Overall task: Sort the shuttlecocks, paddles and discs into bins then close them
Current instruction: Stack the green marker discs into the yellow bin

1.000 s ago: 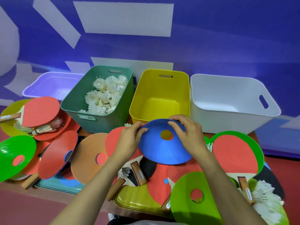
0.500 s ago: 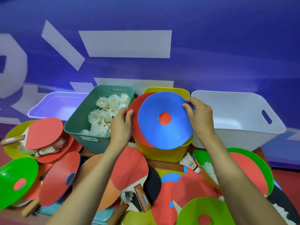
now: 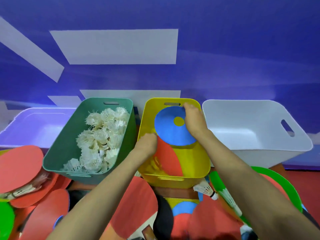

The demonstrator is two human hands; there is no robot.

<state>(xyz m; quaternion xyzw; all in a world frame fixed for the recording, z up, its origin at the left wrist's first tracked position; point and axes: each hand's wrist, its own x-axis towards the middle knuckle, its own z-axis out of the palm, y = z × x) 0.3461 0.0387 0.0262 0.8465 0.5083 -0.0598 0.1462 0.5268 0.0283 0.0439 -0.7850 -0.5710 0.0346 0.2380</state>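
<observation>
Both my hands are down inside the yellow bin (image 3: 147, 118). My right hand (image 3: 194, 120) grips the far edge of a blue disc (image 3: 169, 132) with a round hole, lying tilted in the bin. My left hand (image 3: 147, 146) holds the edge of a red disc (image 3: 168, 158) lower in the same bin. The green bin (image 3: 58, 153) to the left is filled with white shuttlecocks (image 3: 102, 135). Red paddles (image 3: 136, 205) and discs lie piled on the table below my arms.
A white bin (image 3: 251, 153) stands to the right and a lilac bin (image 3: 26, 129) at far left, both showing nothing inside. A loose shuttlecock (image 3: 206, 190) and a green disc (image 3: 284, 186) lie front right. A blue wall rises behind the bins.
My hands carried the blue and red discs from above the yellow bin's rim down into it. One second ago they were lifting the blue disc off the table pile.
</observation>
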